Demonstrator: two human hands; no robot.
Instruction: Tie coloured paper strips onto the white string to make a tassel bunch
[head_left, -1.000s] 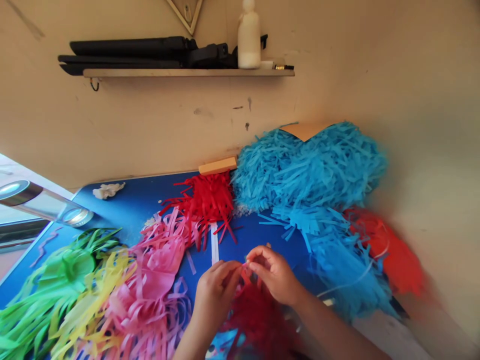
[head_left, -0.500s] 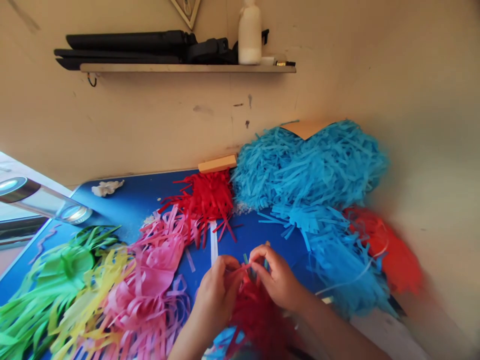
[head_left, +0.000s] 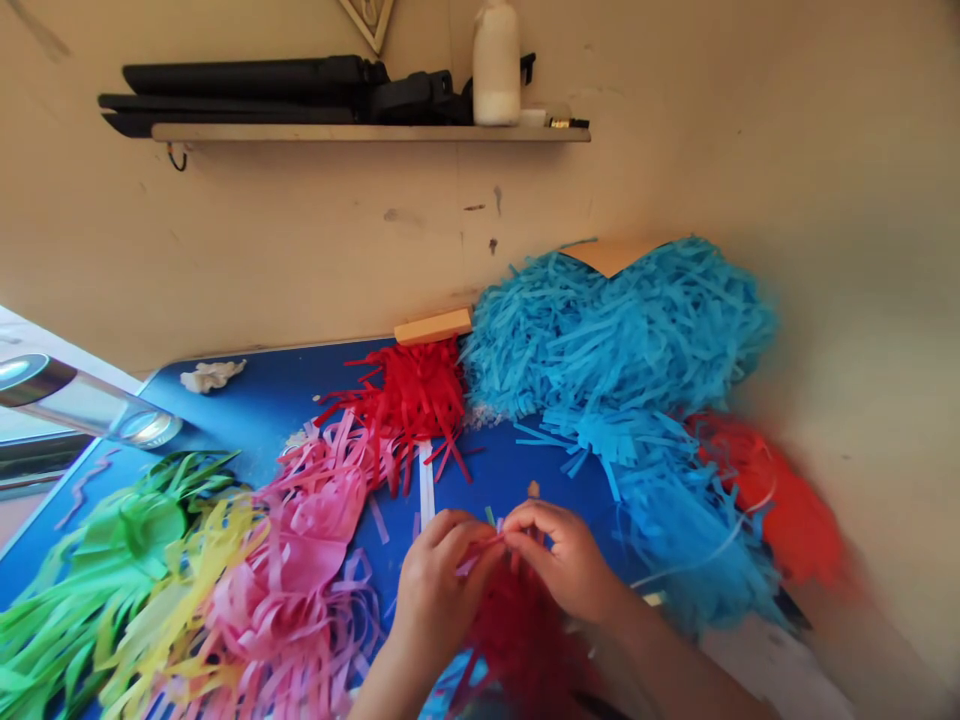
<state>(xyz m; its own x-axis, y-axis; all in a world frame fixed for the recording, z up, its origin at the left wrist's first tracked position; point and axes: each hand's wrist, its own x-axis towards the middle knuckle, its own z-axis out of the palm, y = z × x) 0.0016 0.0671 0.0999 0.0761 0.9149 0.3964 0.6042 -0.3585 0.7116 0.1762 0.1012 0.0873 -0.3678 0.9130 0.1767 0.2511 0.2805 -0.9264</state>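
My left hand [head_left: 450,572] and my right hand [head_left: 561,560] meet near the front middle of the table, fingertips pinched together. Between them runs a twisted pink-red paper strip [head_left: 486,545], gripped by both. Below my hands hangs a dark red bunch of paper fringe [head_left: 517,630], partly covered by my wrists. Some light blue fringe [head_left: 457,685] shows under my left forearm. To the left of my hands lies pink paper fringe [head_left: 277,590], and a red fringe bundle [head_left: 420,390] sits behind them.
Yellow [head_left: 180,600] and green fringe [head_left: 127,550] cover the left of the blue table [head_left: 285,375]. A large blue fringe pile [head_left: 615,330] and orange-red fringe [head_left: 780,505] lie right. A clear bottle [head_left: 112,405] lies at far left. A shelf [head_left: 375,133] hangs above.
My hands have shifted very slightly, the right one turning a little as the strip is worked between the fingertips. The view has tilted a touch; the piles stay put.
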